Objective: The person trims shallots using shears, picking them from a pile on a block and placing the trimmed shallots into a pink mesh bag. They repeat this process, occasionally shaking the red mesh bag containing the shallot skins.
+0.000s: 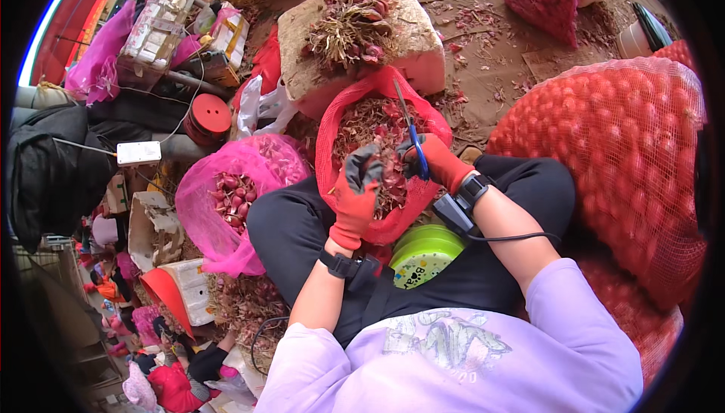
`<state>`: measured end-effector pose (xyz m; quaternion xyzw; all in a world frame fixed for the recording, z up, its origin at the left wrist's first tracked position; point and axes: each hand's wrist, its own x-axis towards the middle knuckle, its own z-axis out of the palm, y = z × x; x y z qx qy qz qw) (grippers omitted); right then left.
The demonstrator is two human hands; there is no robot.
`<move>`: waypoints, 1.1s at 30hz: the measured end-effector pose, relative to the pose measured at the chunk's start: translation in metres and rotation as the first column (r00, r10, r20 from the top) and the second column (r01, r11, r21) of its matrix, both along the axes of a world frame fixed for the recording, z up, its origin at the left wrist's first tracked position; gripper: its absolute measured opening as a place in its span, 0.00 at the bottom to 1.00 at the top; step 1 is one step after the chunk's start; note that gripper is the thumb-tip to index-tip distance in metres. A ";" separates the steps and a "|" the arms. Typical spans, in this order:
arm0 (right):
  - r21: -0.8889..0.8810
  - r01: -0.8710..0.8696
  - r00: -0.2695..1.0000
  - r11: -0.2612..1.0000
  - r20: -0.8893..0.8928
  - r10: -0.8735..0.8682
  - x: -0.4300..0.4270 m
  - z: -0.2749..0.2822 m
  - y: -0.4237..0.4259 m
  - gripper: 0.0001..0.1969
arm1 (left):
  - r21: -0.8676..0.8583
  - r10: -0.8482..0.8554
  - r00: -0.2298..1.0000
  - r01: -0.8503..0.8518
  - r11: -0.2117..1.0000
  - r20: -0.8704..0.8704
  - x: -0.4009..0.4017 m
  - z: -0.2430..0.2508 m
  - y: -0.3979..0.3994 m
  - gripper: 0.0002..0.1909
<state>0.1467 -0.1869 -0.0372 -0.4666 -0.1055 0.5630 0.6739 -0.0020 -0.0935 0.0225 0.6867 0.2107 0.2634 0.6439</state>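
Observation:
My left hand [358, 192], in a red glove with grey palm and fingers, is raised over an open red mesh bag [330, 130]; its fingers are curled, and whether they hold anything does not show. To its right my right hand [433, 158], gloved alike, holds scissors [416, 144] with blue handles, their blades pointing up and away from me. Dry shallot skins and trimmings [368, 124] fill the bag below both hands. Beyond it, a bundle of shallots with dried stalks [351, 31] lies on a worn foam block [408, 11].
At left stands a pink mesh bag [195, 186] with peeled-looking shallots [233, 200]. Large red mesh sacks of shallots [612, 147] crowd the right side. A green round container [425, 254] sits between my legs. Loose untrimmed shallots [249, 305] lie at lower left; other people [175, 384] sit farther off.

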 end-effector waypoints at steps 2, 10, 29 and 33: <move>0.025 0.049 0.997 0.998 -0.052 -0.048 -0.005 0.006 0.003 0.10 | -0.227 0.002 0.997 0.015 0.974 0.075 -0.001 -0.019 0.024 0.09; 0.035 -0.006 0.995 0.999 0.097 0.002 -0.020 0.037 0.009 0.11 | -0.075 -0.043 0.998 0.039 0.996 -0.050 -0.004 -0.011 0.023 0.13; -0.311 0.006 0.539 0.950 0.802 0.259 -0.026 0.060 -0.004 0.16 | -0.842 0.174 0.983 -0.050 0.537 0.053 -0.005 0.008 0.045 0.08; -0.270 -0.310 0.814 0.912 0.419 0.401 -0.045 0.091 -0.015 0.19 | -0.778 0.244 0.918 0.102 0.619 0.314 -0.017 -0.011 0.067 0.09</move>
